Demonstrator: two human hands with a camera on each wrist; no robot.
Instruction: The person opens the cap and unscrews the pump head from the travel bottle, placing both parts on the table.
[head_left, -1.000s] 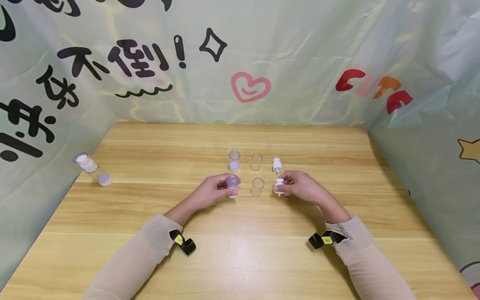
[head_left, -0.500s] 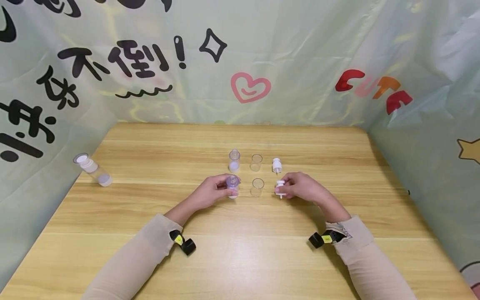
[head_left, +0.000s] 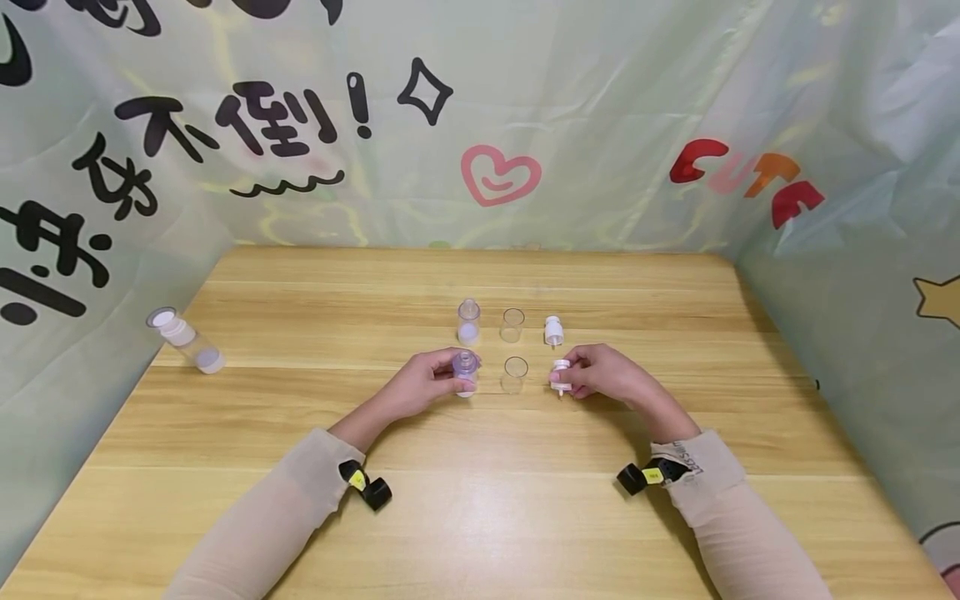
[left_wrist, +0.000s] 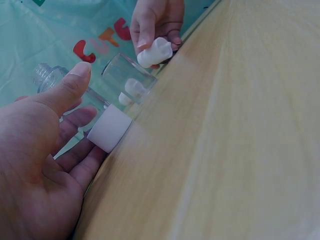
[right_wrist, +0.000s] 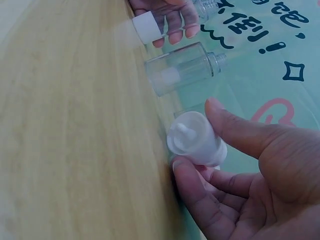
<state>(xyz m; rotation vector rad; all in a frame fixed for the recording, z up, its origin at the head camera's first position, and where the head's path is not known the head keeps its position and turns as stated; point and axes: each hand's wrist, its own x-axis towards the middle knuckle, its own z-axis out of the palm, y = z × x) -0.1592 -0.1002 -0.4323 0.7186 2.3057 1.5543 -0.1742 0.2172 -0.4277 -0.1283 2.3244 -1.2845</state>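
Near the middle of the table, my left hand [head_left: 422, 385] holds a small clear bottle [head_left: 466, 367] upright, thumb and fingers on either side. Its white base [left_wrist: 110, 128] appears at the tabletop in the left wrist view, and its threaded neck is uncovered. To the right, my right hand [head_left: 613, 375] pinches a white pump head [head_left: 560, 375] between thumb and fingers. The right wrist view shows the pump's underside [right_wrist: 187, 136] with its short stem. Between the hands stands a clear cap [head_left: 514, 379], touched by neither.
Behind stand a second bottle [head_left: 468, 323], another clear cap [head_left: 513, 327] and a second white pump head [head_left: 553, 331]. A bottle fitted with pump and cap [head_left: 187, 340] stands at the table's left edge. Printed cloth [head_left: 600, 125] encloses the wooden table [head_left: 480, 517] at back and sides.
My right hand has shifted the pump head very slightly to the right and nearer. The left hand and its bottle have kept their place.
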